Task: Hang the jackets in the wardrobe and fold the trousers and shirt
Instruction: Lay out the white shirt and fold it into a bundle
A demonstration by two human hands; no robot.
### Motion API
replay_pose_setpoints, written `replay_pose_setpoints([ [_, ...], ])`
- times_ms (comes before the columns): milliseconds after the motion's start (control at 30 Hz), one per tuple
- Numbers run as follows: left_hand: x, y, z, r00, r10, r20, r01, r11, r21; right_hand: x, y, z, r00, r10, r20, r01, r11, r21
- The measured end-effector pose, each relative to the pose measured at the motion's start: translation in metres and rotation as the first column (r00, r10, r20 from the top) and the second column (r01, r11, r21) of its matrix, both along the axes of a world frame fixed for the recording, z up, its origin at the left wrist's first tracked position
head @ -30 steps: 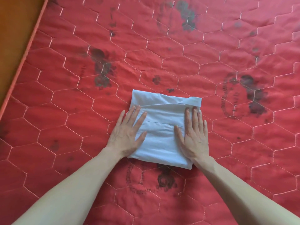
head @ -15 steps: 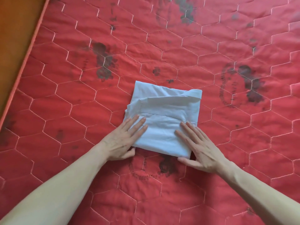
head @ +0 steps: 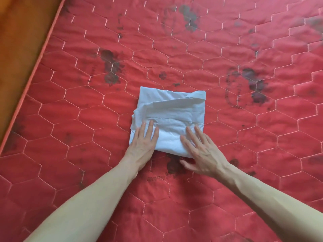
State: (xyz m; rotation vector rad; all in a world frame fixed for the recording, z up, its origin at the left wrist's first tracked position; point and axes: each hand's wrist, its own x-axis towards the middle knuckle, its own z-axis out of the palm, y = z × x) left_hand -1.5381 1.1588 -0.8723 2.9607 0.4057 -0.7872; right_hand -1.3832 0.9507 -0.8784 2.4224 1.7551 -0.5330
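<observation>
Left hand (head: 142, 145) lies flat, fingers straight, on the near-left corner of the folded shirt (head: 172, 116). Right hand (head: 202, 152) likewise released, fingers spread on the near-right corner, thumb on the mattress (head: 70, 119). Shirt: pale blue, compact rectangle, mid-mattress, well clear of the left edge.

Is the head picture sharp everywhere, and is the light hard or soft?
Head view: the folded white shirt, the left hand and the right hand look sharp; the top right corner of the red quilted mattress is smeared and hazy; the light is soft and even, without glare, with only faint shadows under the hands; the mattress's piped edge runs slanted at the left.
</observation>
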Motion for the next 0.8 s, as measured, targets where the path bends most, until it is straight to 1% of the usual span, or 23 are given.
replay_pose_setpoints([
  [100, -0.011, -0.014, 0.01, 0.997, -0.005, -0.073, 0.006, 1.0, 0.0, -0.014, -0.012, 0.003, 0.998, 0.001, 0.06, -0.003, 0.999, 0.048],
  [133, -0.019, -0.022, 0.012, 0.999, -0.005, -0.043, 0.005, 1.0, 0.003, -0.022, -0.019, 0.003, 0.997, 0.008, 0.076, -0.013, 0.998, 0.059],
  [167, -0.029, -0.032, 0.013, 1.0, -0.014, 0.017, 0.014, 1.0, 0.021, -0.03, -0.029, 0.003, 0.996, 0.022, 0.092, -0.028, 0.997, 0.065],
  [200, -0.041, -0.044, 0.012, 0.994, -0.051, 0.094, 0.044, 0.997, 0.071, -0.038, -0.04, 0.003, 0.993, 0.042, 0.106, -0.049, 0.997, 0.066],
  [233, -0.054, -0.055, 0.01, 0.989, -0.097, 0.114, 0.086, 0.991, 0.098, -0.045, -0.052, 0.002, 0.99, 0.07, 0.119, -0.077, 0.995, 0.056],
  [300, -0.079, -0.074, 0.002, 0.976, -0.184, 0.117, 0.169, 0.977, 0.127, -0.06, -0.076, 0.002, 0.978, 0.15, 0.143, -0.154, 0.988, 0.013],
  [367, -0.093, -0.082, -0.002, 0.97, -0.218, 0.107, 0.2, 0.967, 0.156, -0.07, -0.094, 0.001, 0.957, 0.223, 0.184, -0.227, 0.974, 0.001],
  [433, -0.099, -0.081, -0.004, 0.97, -0.211, 0.122, 0.19, 0.968, 0.163, -0.073, -0.102, -0.001, 0.953, 0.229, 0.196, -0.239, 0.971, 0.027],
  [500, -0.098, -0.077, 0.0, 0.962, -0.222, 0.158, 0.194, 0.966, 0.173, -0.067, -0.104, -0.003, 0.961, 0.195, 0.196, -0.214, 0.974, 0.08],
  [533, -0.097, -0.076, 0.003, 0.958, -0.21, 0.196, 0.183, 0.972, 0.148, -0.062, -0.105, -0.003, 0.963, 0.192, 0.188, -0.215, 0.971, 0.107],
  [567, -0.097, -0.073, 0.005, 0.961, -0.155, 0.229, 0.14, 0.987, 0.08, -0.057, -0.105, -0.004, 0.964, 0.196, 0.178, -0.22, 0.967, 0.13],
  [633, -0.099, -0.067, 0.011, 0.957, 0.043, 0.287, -0.004, 0.991, -0.137, -0.051, -0.109, -0.004, 0.97, 0.195, 0.145, -0.215, 0.966, 0.141],
  [667, -0.103, -0.062, 0.013, 0.935, 0.125, 0.332, -0.044, 0.97, -0.239, -0.05, -0.11, -0.003, 0.973, 0.194, 0.124, -0.21, 0.969, 0.133],
  [733, -0.111, -0.052, 0.016, 0.885, 0.242, 0.397, -0.066, 0.91, -0.408, -0.049, -0.11, 0.0, 0.978, 0.189, 0.085, -0.199, 0.971, 0.134],
  [767, -0.113, -0.048, 0.02, 0.877, 0.291, 0.383, -0.092, 0.884, -0.459, -0.047, -0.109, 0.002, 0.983, 0.175, 0.06, -0.182, 0.973, 0.144],
  [800, -0.115, -0.044, 0.023, 0.868, 0.337, 0.364, -0.14, 0.87, -0.473, -0.045, -0.108, 0.005, 0.988, 0.15, 0.034, -0.153, 0.975, 0.159],
])
